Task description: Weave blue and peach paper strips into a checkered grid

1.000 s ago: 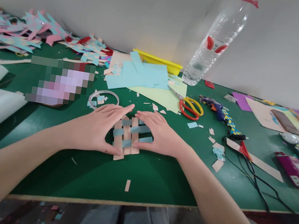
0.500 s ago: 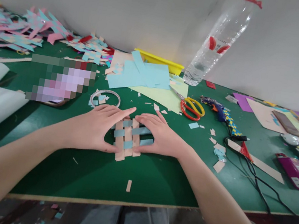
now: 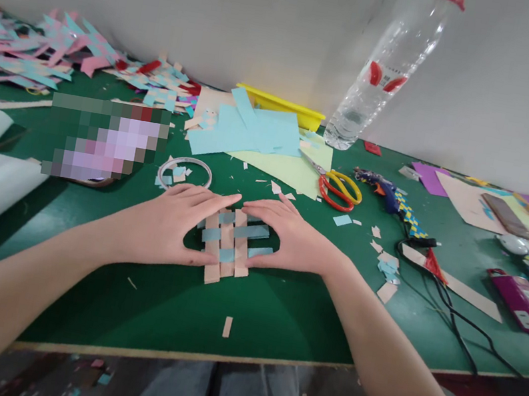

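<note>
A small piece of woven paper strips (image 3: 228,239), pale pink crossed with light blue, lies on the green table (image 3: 163,316) in front of me. My left hand (image 3: 171,226) grips its left side, thumb on the lower edge and fingers curved around the top. From the right, my right hand (image 3: 295,238) holds it the same way, its thumb at the lower right edge. Blue strip ends stick out to the right, inside the curve of my right hand. Parts of the upper edge are hidden by my fingers.
Behind my hands are a tape ring (image 3: 184,174), blue paper sheets (image 3: 260,131) and scissors (image 3: 339,190). A plastic bottle (image 3: 374,88) stands at the wall. A glue gun (image 3: 387,195) and black cables (image 3: 452,317) lie right; a blurred phone (image 3: 110,148) lies left.
My right hand has drawn slightly away to the right, showing more of the blue strip ends. My left thumb has shifted slightly along the lower edge. The woven piece stays nearly in place.
</note>
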The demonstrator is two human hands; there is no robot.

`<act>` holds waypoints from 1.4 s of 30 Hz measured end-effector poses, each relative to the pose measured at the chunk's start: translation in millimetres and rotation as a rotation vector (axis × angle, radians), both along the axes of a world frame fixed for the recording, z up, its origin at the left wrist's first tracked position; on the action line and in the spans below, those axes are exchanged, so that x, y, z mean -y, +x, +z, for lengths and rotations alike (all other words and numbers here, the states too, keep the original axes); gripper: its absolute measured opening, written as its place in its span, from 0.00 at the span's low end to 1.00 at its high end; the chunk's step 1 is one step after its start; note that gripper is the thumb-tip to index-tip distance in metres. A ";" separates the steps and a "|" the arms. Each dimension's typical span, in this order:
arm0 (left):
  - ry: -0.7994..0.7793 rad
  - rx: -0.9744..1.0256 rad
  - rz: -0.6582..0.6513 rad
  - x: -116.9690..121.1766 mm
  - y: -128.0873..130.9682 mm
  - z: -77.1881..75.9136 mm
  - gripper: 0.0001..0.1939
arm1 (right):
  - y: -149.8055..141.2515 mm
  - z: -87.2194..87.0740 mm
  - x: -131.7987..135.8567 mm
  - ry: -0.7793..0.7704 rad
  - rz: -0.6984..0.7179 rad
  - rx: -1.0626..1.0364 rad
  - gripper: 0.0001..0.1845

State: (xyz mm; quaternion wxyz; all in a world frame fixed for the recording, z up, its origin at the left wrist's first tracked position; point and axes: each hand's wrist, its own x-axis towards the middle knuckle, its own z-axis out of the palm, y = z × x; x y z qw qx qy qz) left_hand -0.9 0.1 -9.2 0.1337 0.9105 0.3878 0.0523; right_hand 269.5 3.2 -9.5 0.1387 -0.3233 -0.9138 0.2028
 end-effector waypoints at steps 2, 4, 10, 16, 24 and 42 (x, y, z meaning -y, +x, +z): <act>0.030 -0.005 0.006 3.8 5.5 -1.3 0.47 | 3.6 3.0 -1.3 -0.027 0.015 0.002 0.42; 0.065 -0.009 -0.003 8.4 11.9 -4.0 0.48 | 5.5 5.5 -2.0 -0.038 0.026 0.003 0.41; 0.149 0.042 -0.032 16.4 22.2 -11.6 0.46 | 2.9 10.2 -1.2 -0.004 0.060 -0.025 0.34; 0.146 0.052 -0.020 14.9 20.5 -12.0 0.44 | 2.0 10.2 -0.8 0.033 0.073 -0.012 0.31; 0.138 0.062 -0.020 14.8 20.4 -10.4 0.46 | 2.8 8.3 -1.4 0.064 0.063 0.014 0.29; 0.095 0.076 -0.005 12.7 21.7 -3.5 0.46 | 1.7 7.5 -1.3 0.054 0.088 0.001 0.29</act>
